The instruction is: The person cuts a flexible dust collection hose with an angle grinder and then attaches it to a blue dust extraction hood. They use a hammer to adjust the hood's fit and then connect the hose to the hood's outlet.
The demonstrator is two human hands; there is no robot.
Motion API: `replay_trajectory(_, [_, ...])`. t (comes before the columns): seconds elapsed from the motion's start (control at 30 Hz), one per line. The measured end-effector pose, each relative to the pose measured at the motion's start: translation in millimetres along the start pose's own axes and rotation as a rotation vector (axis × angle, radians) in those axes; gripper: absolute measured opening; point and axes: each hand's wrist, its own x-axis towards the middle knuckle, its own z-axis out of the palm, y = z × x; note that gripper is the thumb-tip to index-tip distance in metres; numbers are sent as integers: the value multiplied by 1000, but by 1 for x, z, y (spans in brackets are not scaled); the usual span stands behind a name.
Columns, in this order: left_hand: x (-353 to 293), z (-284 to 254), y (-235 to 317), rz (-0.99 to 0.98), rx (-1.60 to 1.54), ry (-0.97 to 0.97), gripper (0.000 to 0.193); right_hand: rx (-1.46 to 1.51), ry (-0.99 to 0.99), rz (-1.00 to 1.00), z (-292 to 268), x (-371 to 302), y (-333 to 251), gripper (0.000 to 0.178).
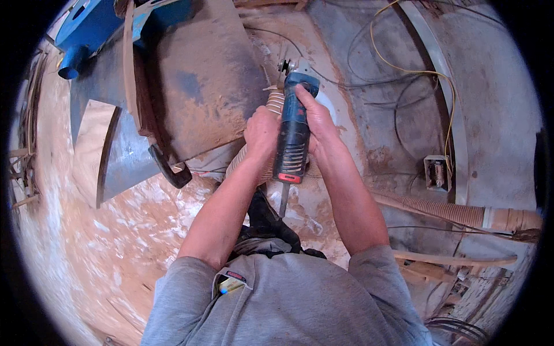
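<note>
The grinder [293, 130] is just right of the dusty desk [213, 86], clamped in the right hand [319, 120]; the left hand [263, 131] is curled against its desk-facing side, though exactly what it grips is hidden. For good control, both hands should hold firmly, with the cord [284, 202] and ribbed hose [275, 102] clear of the grinder's head [285, 66]

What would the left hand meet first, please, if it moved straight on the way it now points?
Most likely the ribbed hose just ahead of the left hand, with the angle grinder close on its right; depth is hard to judge from this one view.
</note>
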Motion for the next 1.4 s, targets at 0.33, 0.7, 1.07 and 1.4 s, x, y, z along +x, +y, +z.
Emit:
replay_trajectory(0.33, [-1,-3,-1,10,-19,-35,39,-2,7,12,8,-6,-3,38])
replay_trajectory(0.7, [7,6,-8,-29,-55,-71,47,-28,-7,-17,2,8,3,41])
replay_trajectory(1.07, [6,-1,-4,-24,-90,-118,46,-71,-17,-78,5,8,3,38])
replay_trajectory(1.4, [8,1,-3,-30,-36,-106,40,-27,-50,-93,3,8,5,37])
